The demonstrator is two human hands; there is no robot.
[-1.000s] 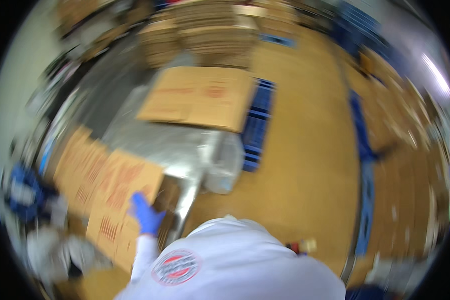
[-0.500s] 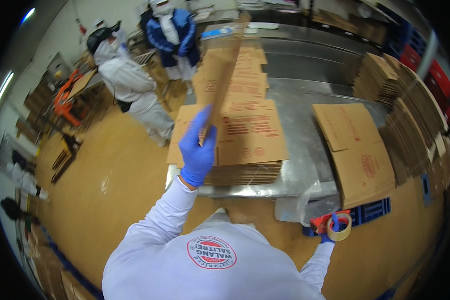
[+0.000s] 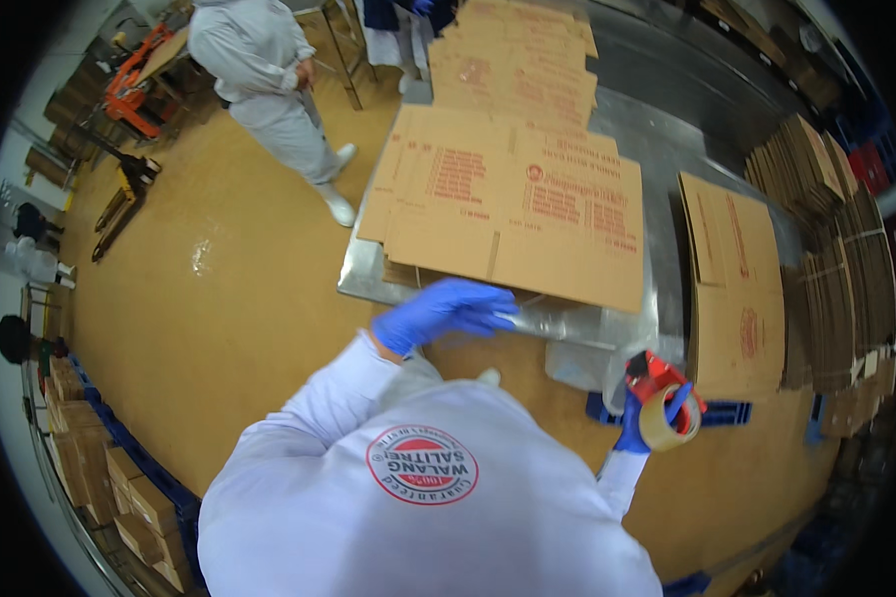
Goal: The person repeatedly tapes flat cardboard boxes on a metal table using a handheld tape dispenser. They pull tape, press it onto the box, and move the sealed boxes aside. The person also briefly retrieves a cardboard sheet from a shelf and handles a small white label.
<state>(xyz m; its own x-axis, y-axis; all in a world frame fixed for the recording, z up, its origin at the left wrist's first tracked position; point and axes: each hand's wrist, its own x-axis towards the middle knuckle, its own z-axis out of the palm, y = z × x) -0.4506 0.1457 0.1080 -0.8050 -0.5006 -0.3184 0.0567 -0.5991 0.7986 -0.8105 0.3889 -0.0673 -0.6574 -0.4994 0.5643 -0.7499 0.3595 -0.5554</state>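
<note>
My left hand, in a blue glove, is at the near edge of a flattened cardboard carton, fingers stretched out and palm turned down. Nothing shows in it. The carton lies flat with red print facing up, overlapping others on a steel table. In my blue-gloved right hand is a red tape dispenser with a roll of tan tape, held out beyond the table's near edge. The dispenser partly hides the right fingers.
More flattened cartons run along the table's left side. Another flat carton and bundled cardboard stacks stand at the right. A person in white is beyond the table's left edge, near a yellow pallet jack.
My left hand has come down from holding a piece of cardboard upright and is now empty. A carton lies squarely on the near stack. The view has tilted downward.
</note>
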